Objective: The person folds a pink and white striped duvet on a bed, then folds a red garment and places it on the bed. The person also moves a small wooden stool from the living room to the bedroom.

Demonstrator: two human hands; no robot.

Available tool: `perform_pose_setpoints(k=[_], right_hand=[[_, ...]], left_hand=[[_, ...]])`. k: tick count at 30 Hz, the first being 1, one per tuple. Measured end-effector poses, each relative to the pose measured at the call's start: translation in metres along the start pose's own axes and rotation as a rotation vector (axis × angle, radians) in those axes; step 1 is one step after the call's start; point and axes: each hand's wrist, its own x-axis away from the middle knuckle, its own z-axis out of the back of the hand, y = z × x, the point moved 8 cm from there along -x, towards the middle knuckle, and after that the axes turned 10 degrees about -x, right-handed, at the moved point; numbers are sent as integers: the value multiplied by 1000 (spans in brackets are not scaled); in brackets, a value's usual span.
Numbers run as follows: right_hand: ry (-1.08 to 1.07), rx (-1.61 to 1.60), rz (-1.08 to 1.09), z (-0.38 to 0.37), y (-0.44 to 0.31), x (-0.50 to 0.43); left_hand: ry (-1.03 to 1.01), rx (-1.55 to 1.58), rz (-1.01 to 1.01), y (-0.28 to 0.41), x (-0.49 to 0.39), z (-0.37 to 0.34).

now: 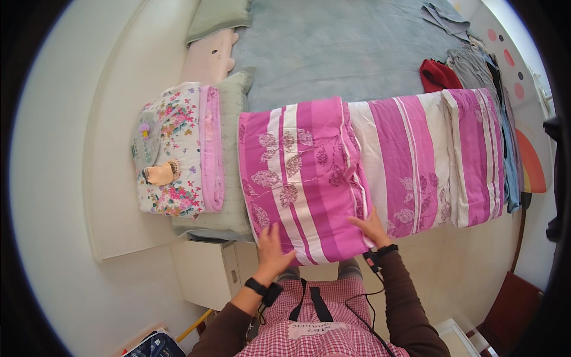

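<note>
A pink, magenta and white striped quilt with leaf prints lies before me, its left section (312, 178) folded into a thick block. My left hand (272, 255) is at the block's near left corner, fingers spread. At the near right edge of the block is my right hand (373, 230), its thumb over the top and its fingers apart along the side. Neither hand visibly grips the fabric. The quilt's flatter middle (401, 160) stretches right to another folded layer (477, 156).
A folded floral quilt (178, 134) sits on a green pillow (234, 178), with socks (161, 173) on top. Clothes (473, 67) and a red garment (439, 76) lie at the right of the bed (330, 53). A white bedside cabinet (203, 272) stands near left, a dark red chair (508, 308) near right.
</note>
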Motion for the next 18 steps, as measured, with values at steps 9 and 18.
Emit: perform_pose_setpoints(k=[9, 18], right_hand=[[-126, -135, -110, -41, -25, 7], [-613, -556, 291, -210, -297, 60]], left_hand=[[-535, 217, -35, -22, 94, -113], [-192, 654, -278, 156, 20, -69]])
